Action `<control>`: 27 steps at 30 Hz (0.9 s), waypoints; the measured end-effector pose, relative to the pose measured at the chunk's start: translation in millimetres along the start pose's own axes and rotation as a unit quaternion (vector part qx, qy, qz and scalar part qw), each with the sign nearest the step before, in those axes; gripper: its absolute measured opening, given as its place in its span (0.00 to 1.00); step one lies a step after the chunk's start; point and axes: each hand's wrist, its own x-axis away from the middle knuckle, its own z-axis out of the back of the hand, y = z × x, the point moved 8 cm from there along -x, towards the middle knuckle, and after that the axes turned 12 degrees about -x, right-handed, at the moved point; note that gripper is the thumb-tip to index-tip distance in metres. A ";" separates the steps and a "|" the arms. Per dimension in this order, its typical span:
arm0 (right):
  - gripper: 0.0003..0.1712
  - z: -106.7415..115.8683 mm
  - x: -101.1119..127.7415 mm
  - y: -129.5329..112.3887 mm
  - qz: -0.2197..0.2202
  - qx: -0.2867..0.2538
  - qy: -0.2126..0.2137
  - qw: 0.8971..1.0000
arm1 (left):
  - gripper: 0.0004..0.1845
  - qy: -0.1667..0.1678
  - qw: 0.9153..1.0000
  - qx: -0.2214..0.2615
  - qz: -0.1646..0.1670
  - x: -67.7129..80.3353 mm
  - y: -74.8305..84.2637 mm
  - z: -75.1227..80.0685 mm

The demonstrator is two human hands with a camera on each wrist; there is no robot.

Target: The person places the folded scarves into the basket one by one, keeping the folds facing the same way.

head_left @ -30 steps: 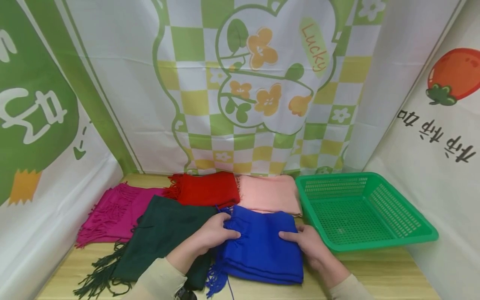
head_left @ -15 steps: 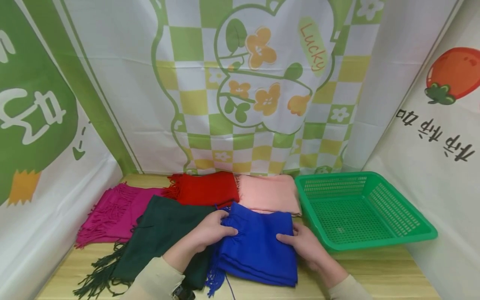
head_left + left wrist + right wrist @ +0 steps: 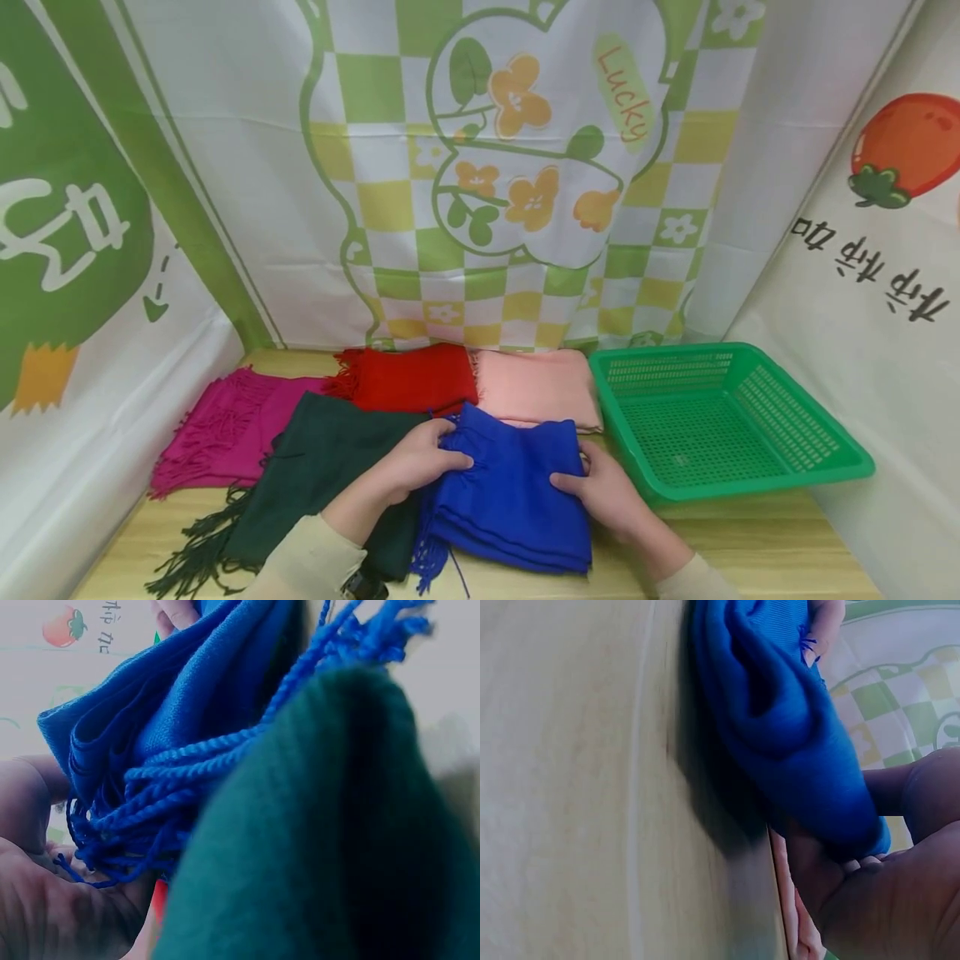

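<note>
Scarf: blue scarf (image 3: 510, 500), folded, lower centre of frame, on table (image 3: 750, 542).
Left hand (image 3: 420, 462): fingers curled, pinching scarf's left edge.
Right hand (image 3: 607, 492): thumb on top, gripping right edge.
Basket (image 3: 825, 479): right, apart.

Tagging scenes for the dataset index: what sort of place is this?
Probably a staged tabletop recording booth, not a home or shop: printed cartoon backdrops wall in a wooden table holding folded scarves, including the blue scarf that both hands grip, beside an empty green basket.
</note>
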 end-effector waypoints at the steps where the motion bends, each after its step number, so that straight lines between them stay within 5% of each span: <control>1: 0.38 0.2 0.6 -1.3 0.003 0.006 0.007 1.000 | 0.41 0.000 1.000 0.000 -0.001 0.2 0.5 0.7; 16: 0.37 1.4 17.1 -36.5 0.049 0.048 0.046 0.997 | 0.39 0.012 0.999 0.013 -0.029 11.0 22.3 26.7; 27: 0.41 9.7 25.4 -69.1 0.027 0.044 0.003 0.999 | 0.39 0.011 0.999 0.033 -0.041 16.2 38.1 30.5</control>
